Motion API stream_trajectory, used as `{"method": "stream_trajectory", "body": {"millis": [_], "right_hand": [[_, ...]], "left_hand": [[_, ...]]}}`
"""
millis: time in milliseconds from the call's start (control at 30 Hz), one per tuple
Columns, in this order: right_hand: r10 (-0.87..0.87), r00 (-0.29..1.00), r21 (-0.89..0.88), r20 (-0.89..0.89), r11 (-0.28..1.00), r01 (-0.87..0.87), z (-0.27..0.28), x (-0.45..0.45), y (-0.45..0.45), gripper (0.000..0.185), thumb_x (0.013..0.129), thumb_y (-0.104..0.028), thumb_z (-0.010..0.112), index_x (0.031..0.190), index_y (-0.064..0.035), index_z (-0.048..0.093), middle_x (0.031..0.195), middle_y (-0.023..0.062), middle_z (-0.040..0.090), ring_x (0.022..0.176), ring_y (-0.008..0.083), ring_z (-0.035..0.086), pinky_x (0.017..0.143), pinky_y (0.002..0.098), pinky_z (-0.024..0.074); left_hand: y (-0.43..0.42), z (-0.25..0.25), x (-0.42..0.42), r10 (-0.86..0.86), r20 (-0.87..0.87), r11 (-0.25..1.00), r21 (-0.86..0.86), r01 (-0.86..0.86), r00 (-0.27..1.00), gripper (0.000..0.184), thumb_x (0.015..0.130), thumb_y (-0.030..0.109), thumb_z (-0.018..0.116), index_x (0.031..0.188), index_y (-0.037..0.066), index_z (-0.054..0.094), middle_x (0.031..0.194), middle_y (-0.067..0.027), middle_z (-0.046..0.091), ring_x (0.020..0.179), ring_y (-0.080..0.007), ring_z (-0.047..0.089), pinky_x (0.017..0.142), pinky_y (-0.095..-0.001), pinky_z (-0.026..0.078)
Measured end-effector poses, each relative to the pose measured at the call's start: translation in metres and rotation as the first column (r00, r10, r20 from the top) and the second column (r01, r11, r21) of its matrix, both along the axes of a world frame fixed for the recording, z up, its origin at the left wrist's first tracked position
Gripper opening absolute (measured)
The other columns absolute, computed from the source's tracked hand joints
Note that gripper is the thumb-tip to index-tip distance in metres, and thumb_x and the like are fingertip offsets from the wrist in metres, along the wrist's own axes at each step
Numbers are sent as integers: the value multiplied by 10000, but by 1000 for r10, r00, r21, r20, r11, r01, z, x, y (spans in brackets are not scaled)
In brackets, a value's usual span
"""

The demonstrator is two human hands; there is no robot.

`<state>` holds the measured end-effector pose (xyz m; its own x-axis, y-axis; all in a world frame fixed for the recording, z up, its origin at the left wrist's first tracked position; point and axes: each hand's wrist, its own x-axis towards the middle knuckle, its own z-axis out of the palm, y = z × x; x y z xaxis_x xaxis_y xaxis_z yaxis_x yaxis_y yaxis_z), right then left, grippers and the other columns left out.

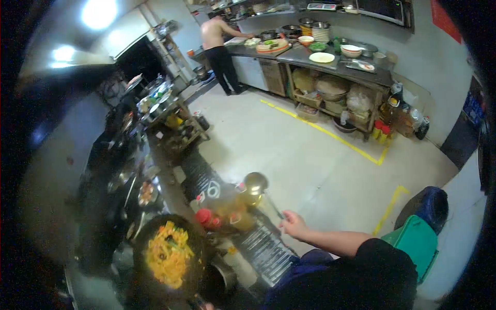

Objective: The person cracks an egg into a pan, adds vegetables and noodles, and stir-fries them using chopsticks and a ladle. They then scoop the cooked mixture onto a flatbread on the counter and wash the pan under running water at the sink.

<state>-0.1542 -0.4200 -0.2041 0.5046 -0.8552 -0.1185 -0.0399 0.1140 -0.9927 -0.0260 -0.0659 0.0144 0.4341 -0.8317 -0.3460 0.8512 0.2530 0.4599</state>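
A metal ladle hangs over the floor mat, its round bowl [256,183] up and to the left of my right hand [293,226], whose fingers are wrapped round the handle. Below the ladle stand bottles, one with a red cap [203,216]. At the lower left, a dark wok [194,253] holds orange and yellow food [168,253] with green and dark bits. Only a small part of my left hand [207,306] shows at the bottom edge, beside the wok's handle [197,299]; its fingers are mostly hidden.
A shirtless person [214,39] stands at the far counter [289,54], which holds plates and bowls. A bowl of brown pieces [148,193] sits above the wok. A crowded rack [181,121] stands at the left, a green bin [418,245] at the right.
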Motion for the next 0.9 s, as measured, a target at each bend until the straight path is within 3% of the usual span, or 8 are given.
{"method": "stream_trajectory", "body": {"millis": [133, 200, 433, 500, 567, 667, 800, 900], "right_hand": [[-278, 941, 171, -193, 935, 311, 23, -108, -64, 378, 780, -74, 538, 1147, 7, 500, 744, 93, 620, 551, 128, 549, 479, 271, 450], [-303, 929, 164, -213, 926, 340, 17, -158, -91, 359, 778, -52, 530, 1131, 3, 504, 757, 87, 615, 534, 118, 532, 458, 281, 444], [-508, 795, 174, -331, 795, 580, -3, -343, -112, 306, 793, -29, 509, 1099, -14, 501, 745, 62, 595, 483, 93, 488, 416, 240, 414], [-562, 741, 203, -368, 729, 653, -12, -313, -93, 300, 794, -35, 519, 1093, -38, 506, 721, 48, 586, 471, 79, 466, 396, 225, 378], [-549, 750, 319, -368, 683, 656, -5, -291, -121, 309, 799, -45, 525, 1107, -56, 506, 708, 38, 581, 453, 66, 447, 379, 211, 348], [-571, 762, 289, -306, 707, 646, 19, -238, -174, 322, 808, -46, 525, 1129, -50, 507, 717, 40, 589, 443, 63, 445, 375, 204, 348], [-721, 678, 200, -147, 649, 734, 26, -202, -240, 312, 814, -29, 540, 1126, -10, 546, 725, 44, 605, 464, 53, 456, 398, 209, 371], [-768, 620, 316, -161, 555, 770, 45, -192, -299, 310, 817, -20, 533, 1126, 1, 537, 740, 49, 607, 464, 50, 451, 403, 203, 372]], "left_hand": [[-127, -12, 12, -245, -129, 967, -108, 232, 961, 293, 836, 79, 533, 1112, 70, 435, 630, 1, 401, 375, -62, 310, 318, -207, 243], [-192, -42, 26, -486, -205, 859, -290, 421, 850, 246, 831, 176, 512, 1040, 90, 417, 638, -10, 420, 427, -80, 403, 346, -247, 321], [-395, -77, -87, -705, -362, 709, -391, 587, 610, 299, 794, 67, 569, 1052, 108, 422, 648, -20, 437, 397, -99, 413, 359, -250, 375], [-441, -107, -37, -795, -366, 604, -392, 694, 485, 354, 778, 59, 480, 1126, 124, 467, 723, -17, 470, 437, -112, 436, 365, -272, 364], [-541, -127, -31, -626, -585, 694, -118, 710, 515, 254, 810, 120, 468, 1063, 101, 487, 639, 14, 423, 418, -75, 365, 351, -223, 318], [-667, -140, -24, -770, -479, 568, -216, 794, 421, 255, 818, 90, 464, 1063, 145, 505, 630, 32, 406, 408, -64, 328, 343, -227, 292], [-655, -154, -9, -936, -184, 347, -326, 879, 302, 233, 809, 46, 510, 1020, 137, 473, 646, 28, 397, 409, -62, 319, 357, -230, 296], [-736, -129, 8, -925, -211, 352, -160, 922, 316, 250, 794, 26, 526, 1013, 128, 460, 665, 19, 404, 417, -62, 331, 364, -237, 307]]}}
